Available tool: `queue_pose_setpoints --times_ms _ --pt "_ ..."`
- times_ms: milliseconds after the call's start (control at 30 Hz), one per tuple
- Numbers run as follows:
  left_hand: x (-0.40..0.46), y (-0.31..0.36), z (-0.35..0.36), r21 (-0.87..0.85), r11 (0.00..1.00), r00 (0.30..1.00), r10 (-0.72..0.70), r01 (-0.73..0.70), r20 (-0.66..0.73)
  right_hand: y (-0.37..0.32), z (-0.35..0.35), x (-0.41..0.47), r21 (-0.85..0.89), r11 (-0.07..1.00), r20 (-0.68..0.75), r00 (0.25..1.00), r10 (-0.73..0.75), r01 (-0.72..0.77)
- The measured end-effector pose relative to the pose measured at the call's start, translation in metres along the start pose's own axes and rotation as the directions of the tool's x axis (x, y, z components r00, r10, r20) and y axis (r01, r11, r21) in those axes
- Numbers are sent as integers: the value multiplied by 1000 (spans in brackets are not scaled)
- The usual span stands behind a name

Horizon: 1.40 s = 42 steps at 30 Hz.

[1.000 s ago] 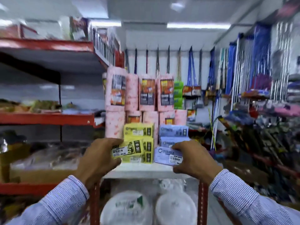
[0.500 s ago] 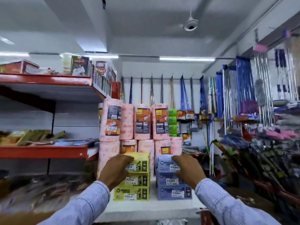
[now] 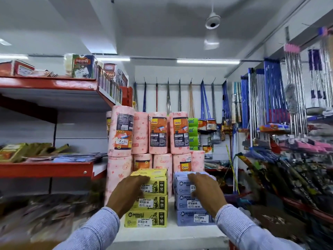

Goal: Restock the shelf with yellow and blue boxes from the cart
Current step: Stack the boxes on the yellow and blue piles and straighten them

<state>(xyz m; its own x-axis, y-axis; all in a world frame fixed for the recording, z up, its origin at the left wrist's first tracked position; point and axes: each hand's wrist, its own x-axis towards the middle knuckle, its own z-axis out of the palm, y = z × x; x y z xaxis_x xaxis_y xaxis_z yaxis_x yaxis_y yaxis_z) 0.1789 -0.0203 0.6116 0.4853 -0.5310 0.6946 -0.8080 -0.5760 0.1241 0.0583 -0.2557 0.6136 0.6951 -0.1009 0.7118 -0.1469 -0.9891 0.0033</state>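
Three yellow boxes [image 3: 154, 213] are stacked on the white shelf [image 3: 171, 236]. Right beside them stands a stack of three blue boxes [image 3: 189, 218]. My left hand [image 3: 128, 193] hovers in front of the top yellow box [image 3: 156, 174], fingers stretched out and touching or nearly touching its front. My right hand [image 3: 206, 191] is spread over the front of the top blue box [image 3: 181, 184] in the same way. Neither hand holds anything. The cart is out of view.
Pink kitchen-towel rolls [image 3: 158, 134] are piled right behind both stacks. Red shelves [image 3: 45, 170] with packets run along the left. Brooms and mops [image 3: 273, 101] hang on the right wall and at the back, above cluttered racks.
Both hands carried a yellow and a blue box up and set them on top of their stacks. The fingers have now loosened from those boxes and my head has tilted upward.
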Motion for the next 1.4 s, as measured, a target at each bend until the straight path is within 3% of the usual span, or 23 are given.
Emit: queue_pose_setpoints --times_ms 133,267,700,1400 --pt "-3 -3 3 -54 998 999 36 -35 16 -41 20 -3 88 979 -93 980 -174 183" --pt "-4 -8 2 16 999 999 45 -45 -25 -74 36 5 61 962 -129 958 -257 267" --pt "-3 -38 9 10 999 999 44 -44 -16 -91 46 16 239 954 -44 983 -178 183" --pt "-7 -31 10 -24 999 998 22 -24 -61 -95 33 12 180 964 -23 980 -196 197"
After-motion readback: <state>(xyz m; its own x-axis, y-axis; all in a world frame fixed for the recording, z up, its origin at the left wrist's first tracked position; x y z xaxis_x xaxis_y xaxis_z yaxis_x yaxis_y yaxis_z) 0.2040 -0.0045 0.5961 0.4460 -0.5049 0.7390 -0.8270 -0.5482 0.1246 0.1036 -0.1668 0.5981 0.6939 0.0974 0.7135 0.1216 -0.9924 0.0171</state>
